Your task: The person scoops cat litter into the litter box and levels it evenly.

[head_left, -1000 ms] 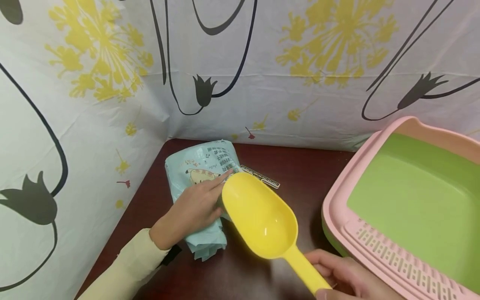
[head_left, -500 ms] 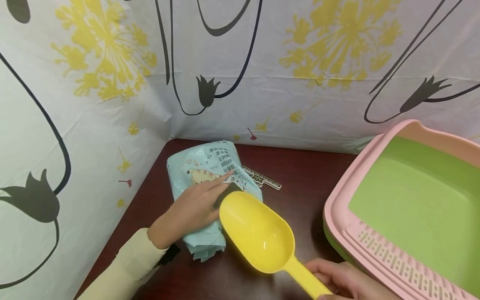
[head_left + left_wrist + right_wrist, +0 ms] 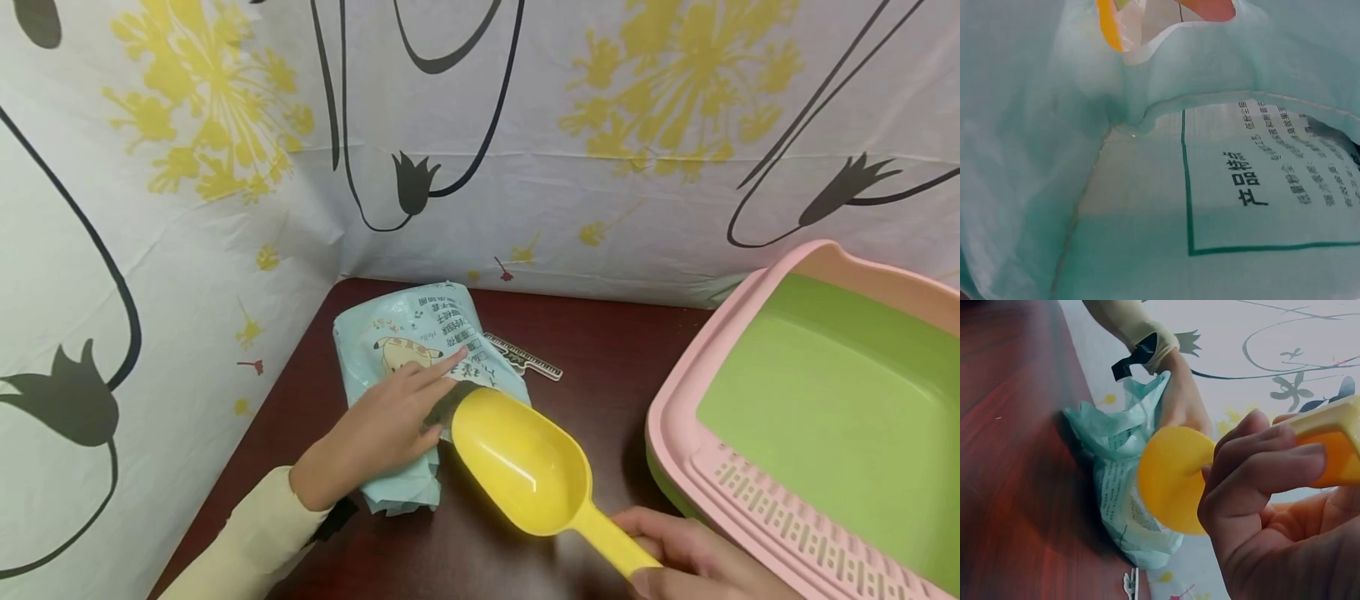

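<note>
My left hand (image 3: 382, 429) lies across a light-blue printed plastic bag (image 3: 401, 321), holding it at its right side. The index finger lies out along the print and the thumb is spread below a dark grey patch (image 3: 447, 403). My right hand (image 3: 701, 554) grips the handle of a yellow scoop (image 3: 525, 462), hollow side up. The scoop's front edge is right at the dark patch, beside the left fingers. In the left wrist view the bag's film (image 3: 1141, 250) fills the frame. In the right wrist view curled fingers (image 3: 1272, 469) wrap the handle, and the scoop hides the left fingertips.
A green litter tray with a pink rim (image 3: 675, 392) stands at the right, close to the right hand. A small ruler-like strip (image 3: 525, 357) lies behind the bag on the dark red table (image 3: 600, 358). A patterned sheet (image 3: 525, 208) hangs behind and at the left.
The scoop first moved down and left, uncovering the dark patch, then slightly right. The left hand stays on the bag, its thumb now spread further out. The bag's crumpled lower end has shifted slightly up.
</note>
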A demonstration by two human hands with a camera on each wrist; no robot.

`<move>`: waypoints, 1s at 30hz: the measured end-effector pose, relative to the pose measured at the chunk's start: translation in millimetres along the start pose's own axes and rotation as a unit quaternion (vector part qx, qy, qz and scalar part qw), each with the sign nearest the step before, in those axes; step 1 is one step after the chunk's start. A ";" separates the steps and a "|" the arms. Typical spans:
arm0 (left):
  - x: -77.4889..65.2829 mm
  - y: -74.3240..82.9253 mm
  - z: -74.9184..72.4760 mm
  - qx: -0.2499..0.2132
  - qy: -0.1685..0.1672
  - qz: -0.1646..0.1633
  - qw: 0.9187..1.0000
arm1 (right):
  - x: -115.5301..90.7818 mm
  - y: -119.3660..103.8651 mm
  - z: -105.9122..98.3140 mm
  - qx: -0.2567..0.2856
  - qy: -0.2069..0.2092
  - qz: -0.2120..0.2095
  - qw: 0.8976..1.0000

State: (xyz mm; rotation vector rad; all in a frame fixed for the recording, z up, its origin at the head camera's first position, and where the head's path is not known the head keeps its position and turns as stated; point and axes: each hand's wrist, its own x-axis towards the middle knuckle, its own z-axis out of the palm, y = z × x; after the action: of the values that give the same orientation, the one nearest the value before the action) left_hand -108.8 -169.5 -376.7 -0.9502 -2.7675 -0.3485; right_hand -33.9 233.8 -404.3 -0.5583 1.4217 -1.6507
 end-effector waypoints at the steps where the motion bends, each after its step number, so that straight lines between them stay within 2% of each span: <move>1: -0.9 -0.2 0.4 0.000 0.003 0.004 1.000 | 1.1 0.0 0.6 -0.005 0.004 0.000 1.000; 6: -2.5 -0.4 2.5 -0.002 0.014 0.021 1.000 | 11.8 3.2 5.0 -0.079 0.030 -0.051 0.995; 9: -1.9 0.5 3.1 0.006 0.014 0.033 0.999 | 18.8 3.4 9.6 -0.159 0.056 -0.102 0.980; 12: -1.1 2.1 2.4 0.018 0.009 0.040 0.999 | 24.3 -2.3 15.8 -0.239 0.085 -0.119 0.960; 16: -1.0 3.7 2.1 0.029 0.006 0.042 0.999 | 30.4 -20.0 24.9 -0.321 0.108 -0.086 0.937; 21: -1.5 4.5 6.3 0.030 0.006 0.052 0.998 | 36.0 -44.1 27.4 -0.357 0.113 -0.006 0.927; 23: -1.3 4.7 7.2 0.032 0.005 0.055 0.998 | 38.6 -52.3 26.7 -0.376 0.113 0.018 0.920; 28: -1.0 4.4 5.7 0.039 0.003 0.058 0.998 | 46.7 -72.2 26.8 -0.450 0.118 0.034 0.885; 30: -0.9 4.4 5.1 0.041 0.001 0.060 0.997 | 50.8 -80.3 26.9 -0.460 0.114 0.042 0.879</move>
State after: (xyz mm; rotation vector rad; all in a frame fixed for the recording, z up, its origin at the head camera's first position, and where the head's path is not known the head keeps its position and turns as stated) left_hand -106.0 -165.3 -381.1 -1.0887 -2.6849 -0.2143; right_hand -64.9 174.9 -331.3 -0.8102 2.3679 -0.8960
